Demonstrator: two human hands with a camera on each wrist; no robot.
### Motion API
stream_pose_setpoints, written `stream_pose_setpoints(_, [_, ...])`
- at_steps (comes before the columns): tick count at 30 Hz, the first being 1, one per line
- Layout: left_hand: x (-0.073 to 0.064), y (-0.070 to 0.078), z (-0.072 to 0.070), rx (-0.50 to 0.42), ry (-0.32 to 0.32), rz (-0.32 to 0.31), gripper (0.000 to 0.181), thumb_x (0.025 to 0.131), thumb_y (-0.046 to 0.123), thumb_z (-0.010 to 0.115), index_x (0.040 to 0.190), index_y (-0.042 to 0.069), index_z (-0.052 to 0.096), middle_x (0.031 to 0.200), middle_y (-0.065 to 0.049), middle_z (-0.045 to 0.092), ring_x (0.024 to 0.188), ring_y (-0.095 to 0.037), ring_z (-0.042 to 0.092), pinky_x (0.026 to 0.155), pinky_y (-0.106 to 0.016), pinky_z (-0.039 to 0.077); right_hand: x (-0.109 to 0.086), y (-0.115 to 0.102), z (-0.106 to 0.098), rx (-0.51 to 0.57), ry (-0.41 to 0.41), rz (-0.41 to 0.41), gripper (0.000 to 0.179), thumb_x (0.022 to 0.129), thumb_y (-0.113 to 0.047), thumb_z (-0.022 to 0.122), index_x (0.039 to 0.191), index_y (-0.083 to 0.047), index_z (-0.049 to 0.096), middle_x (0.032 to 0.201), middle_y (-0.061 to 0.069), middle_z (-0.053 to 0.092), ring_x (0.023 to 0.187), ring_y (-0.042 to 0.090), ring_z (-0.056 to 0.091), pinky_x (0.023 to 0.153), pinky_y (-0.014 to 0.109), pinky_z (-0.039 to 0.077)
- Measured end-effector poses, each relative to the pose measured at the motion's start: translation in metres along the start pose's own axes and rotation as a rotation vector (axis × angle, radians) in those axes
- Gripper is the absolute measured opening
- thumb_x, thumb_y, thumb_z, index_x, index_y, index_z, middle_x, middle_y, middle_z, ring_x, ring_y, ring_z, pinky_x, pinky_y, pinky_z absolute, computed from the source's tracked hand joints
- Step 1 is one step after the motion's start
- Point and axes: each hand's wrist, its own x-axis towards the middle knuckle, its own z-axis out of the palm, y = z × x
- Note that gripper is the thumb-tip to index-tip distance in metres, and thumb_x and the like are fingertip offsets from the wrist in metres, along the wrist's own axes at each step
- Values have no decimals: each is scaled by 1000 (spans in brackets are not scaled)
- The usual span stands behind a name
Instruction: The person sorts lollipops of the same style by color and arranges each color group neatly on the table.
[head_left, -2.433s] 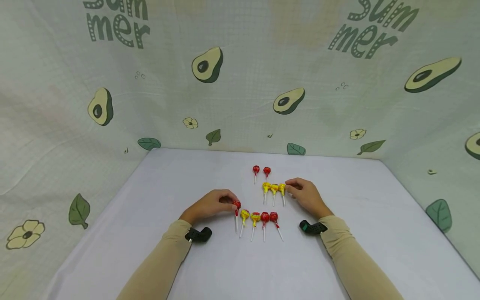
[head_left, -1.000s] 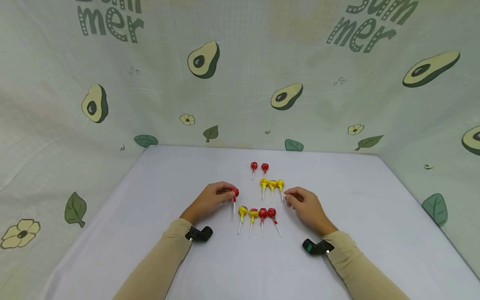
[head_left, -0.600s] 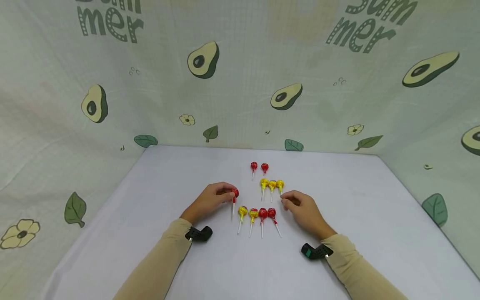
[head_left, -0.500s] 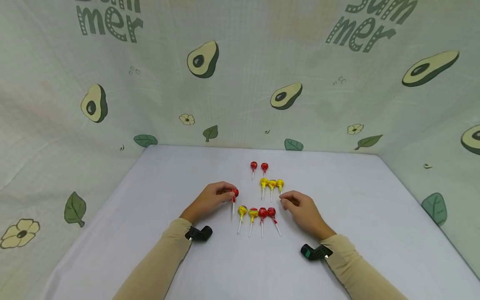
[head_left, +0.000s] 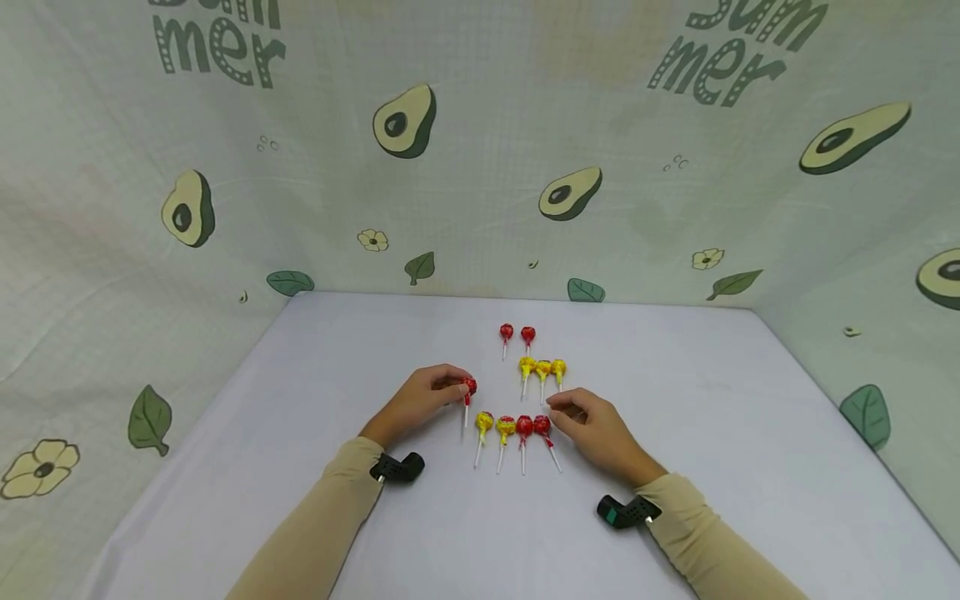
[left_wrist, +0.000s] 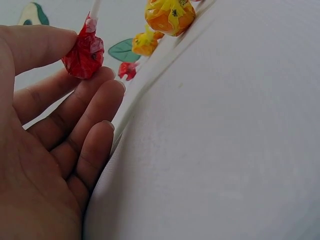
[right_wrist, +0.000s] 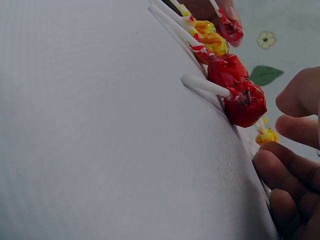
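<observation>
On the white counter (head_left: 705,375), the nearest row has two yellow lollipops (head_left: 506,427) and two red lollipops (head_left: 524,426). Just beside its right end is the right hand (head_left: 596,432), the grip narrow, with a gap between thumb and finger. The left hand (head_left: 417,403) pinches a single red lollipop (head_left: 470,386) by its head. Farther lie three yellow lollipops (head_left: 543,367), then a red pair (head_left: 506,331).

Held red lollipop (left_wrist: 84,57): stick (left_wrist: 95,8) cut off at left-wrist view's top.

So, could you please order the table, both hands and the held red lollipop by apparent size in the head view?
1. White table
2. Left hand and right hand, too alike to rank
3. Held red lollipop
</observation>
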Motion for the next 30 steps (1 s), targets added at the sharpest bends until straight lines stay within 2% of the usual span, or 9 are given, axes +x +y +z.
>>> stream_pose_setpoints(6, [2, -1, 0, 8, 6, 12, 23, 98, 28, 66, 119, 18, 69, 106, 4, 69, 99, -17, 62, 91, -35, 49, 1, 0, -1, -12, -9, -30, 20, 95, -18, 70, 114, -13, 71, 98, -7, 67, 86, 14, 60, 74, 27, 50])
stream_pose_setpoints(23, [0, -1, -1, 18, 5, -10, 24, 98, 32, 67, 119, 20, 69, 107, 6, 69, 100, -18, 61, 92, -36, 49, 0, -1, 0, -34, -66, -55, 24, 93, -20, 72, 116, -16, 74, 98, -12, 66, 87, 12, 59, 74, 27, 49])
stream_pose_setpoints(30, [-1, 1, 1, 1, -3, 11, 25, 98, 30, 67, 119, 17, 69, 106, 4, 69, 98, -17, 62, 90, -34, 49, -1, 1, 0, -54, -76, -50, 21, 92, -22, 74, 112, -19, 74, 98, -13, 65, 89, 9, 60, 76, 28, 48])
